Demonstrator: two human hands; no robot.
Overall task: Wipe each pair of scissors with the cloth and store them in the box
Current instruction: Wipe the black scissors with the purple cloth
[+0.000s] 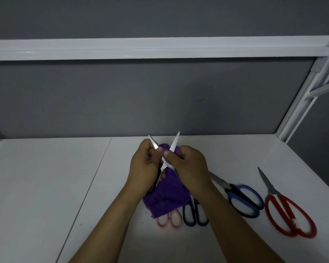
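- Open scissors are held above the counter, blades spread in an X with the tips pointing away from the person. The purple cloth is bunched round the pivot and drapes down from it.
- Left hand: fingers curled round the handle end, just left of the cloth. The handles themselves are hidden by palm and fabric.
- Right hand: pinches a fold of the cloth onto one blade, thumb on top, close to the pivot.
- Handling, judged: the blades are stiff, thin steel, sharp at edge and tip, and the pair is probably light. Smooth metal should slide easily through plush fabric. The cloth is limp and conforms.
- Where to hold: the handle loops or the pivot. Pinch the blade flats through the cloth, never the edge.
- Waiting on the counter: pink-handled pair partly under the cloth's lower edge, dark-handled pair just right of the cloth, blue-handled pair farther right, and red-handled pair farthest.
- No box in view.
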